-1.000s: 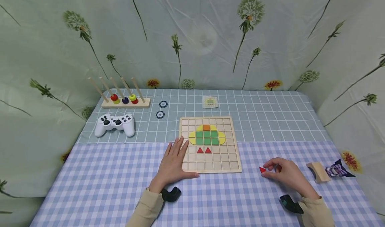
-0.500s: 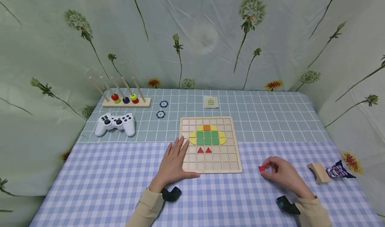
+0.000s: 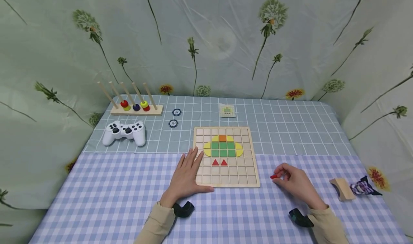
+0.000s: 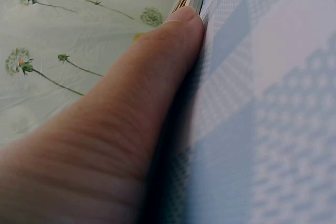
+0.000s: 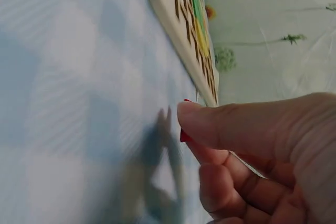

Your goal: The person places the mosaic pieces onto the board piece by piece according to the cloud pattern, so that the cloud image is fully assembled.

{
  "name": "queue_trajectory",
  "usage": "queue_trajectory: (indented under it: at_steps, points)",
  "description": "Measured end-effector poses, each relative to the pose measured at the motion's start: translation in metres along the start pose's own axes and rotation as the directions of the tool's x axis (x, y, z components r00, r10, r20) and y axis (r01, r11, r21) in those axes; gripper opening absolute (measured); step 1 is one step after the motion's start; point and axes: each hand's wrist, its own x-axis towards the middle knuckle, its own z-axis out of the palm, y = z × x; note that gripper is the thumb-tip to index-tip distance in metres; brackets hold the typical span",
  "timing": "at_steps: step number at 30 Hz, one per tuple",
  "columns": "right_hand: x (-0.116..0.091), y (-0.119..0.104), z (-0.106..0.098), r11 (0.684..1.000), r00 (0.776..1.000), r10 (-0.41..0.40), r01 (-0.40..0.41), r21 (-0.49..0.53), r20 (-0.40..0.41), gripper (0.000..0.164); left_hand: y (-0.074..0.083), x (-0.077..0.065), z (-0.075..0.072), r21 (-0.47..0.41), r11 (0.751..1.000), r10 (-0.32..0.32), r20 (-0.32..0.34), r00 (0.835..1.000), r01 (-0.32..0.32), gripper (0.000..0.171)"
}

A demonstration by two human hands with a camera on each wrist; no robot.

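Observation:
A wooden grid board [image 3: 238, 170] lies at the middle of the table, with green squares [image 3: 223, 149], an orange square [image 3: 222, 138], yellow rounded pieces [image 3: 239, 149] and two red triangles [image 3: 215, 162] set in it. My left hand [image 3: 184, 177] rests flat on the board's left front corner, fingers spread, thumb along the front edge. Right of the board, my right hand [image 3: 295, 183] pinches a red piece [image 3: 274, 177] between thumb and fingers. In the right wrist view the thumb covers most of that red piece [image 5: 184, 136].
A pattern card [image 3: 227, 110] lies behind the board. At the back left are a white game controller [image 3: 124, 132], two round chips [image 3: 173, 123] and a peg stand [image 3: 137, 110] with beads. A wooden arch block [image 3: 343, 189] and a dark patterned wrapper [image 3: 364, 187] lie far right.
My right hand has moved left and slightly away from me, toward the board, carrying the red triangle, which now shows edge-on. My left hand has stayed on the board.

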Motion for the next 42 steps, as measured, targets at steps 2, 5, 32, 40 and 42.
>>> queue_trajectory:
  at_steps: [2, 5, 32, 40, 42]
  points:
    - [0.006, -0.006, 0.002, 1.0, 1.0, -0.004, 0.004, 0.008, -0.011, 0.02, 0.0, 0.0, 0.0, 0.003, 1.0, 0.003, -0.005, 1.0, -0.003, 0.123]
    - [0.017, -0.015, 0.006, 0.999, 0.999, -0.031, 0.031, 0.03, -0.008, 0.019, 0.0, 0.0, 0.0, 0.005, 1.0, 0.001, -0.009, 1.0, -0.001, 0.123]
    - [0.075, -0.077, 0.06, 0.974, 0.969, -0.209, 0.194, 0.115, 0.135, 0.007, 0.001, -0.002, 0.001, -0.001, 1.0, -0.006, 0.0, 1.0, 0.006, 0.122]
    - [0.075, -0.079, 0.061, 0.979, 0.972, -0.192, 0.179, 0.1, 0.135, 0.007, 0.0, -0.002, 0.002, -0.001, 1.0, -0.002, -0.011, 1.0, 0.002, 0.123]
    - [0.075, -0.079, 0.061, 0.979, 0.972, -0.192, 0.181, 0.091, 0.134, 0.007, 0.0, -0.001, 0.002, -0.001, 1.0, 0.0, -0.012, 1.0, 0.0, 0.123]
